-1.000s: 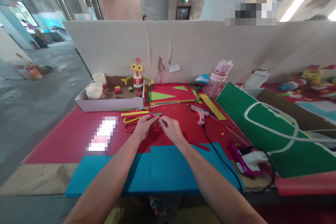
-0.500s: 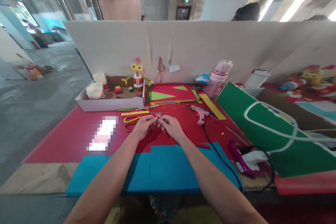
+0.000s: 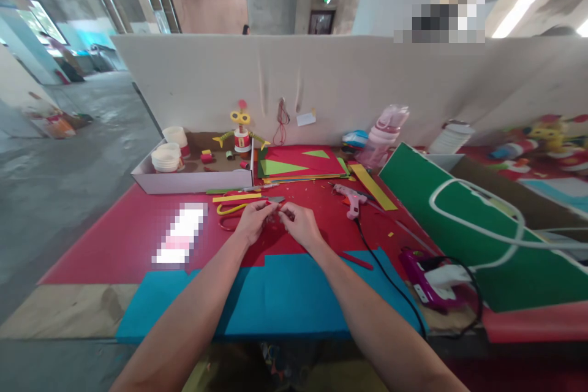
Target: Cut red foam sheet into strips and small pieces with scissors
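Note:
My left hand and my right hand are close together above the red sheet on the table. Fingers of both hands are pinched around a small red piece, probably paper, that shows between the fingertips. Just left of my left hand lie scissors with yellow and red handles, their blades pointing right behind my fingers. A yellow strip rests behind the handles. A thin red strip lies to the right of my right forearm. Blue paper is under my forearms.
A white tray holds paper cups and small rolls. A figure stands behind it. Coloured sheets, a pink glue gun with a black cord, a purple power strip and a green board are also there.
My fingertips have drawn slightly apart, with my right hand a little further right. The thin red strip has shifted slightly right and down.

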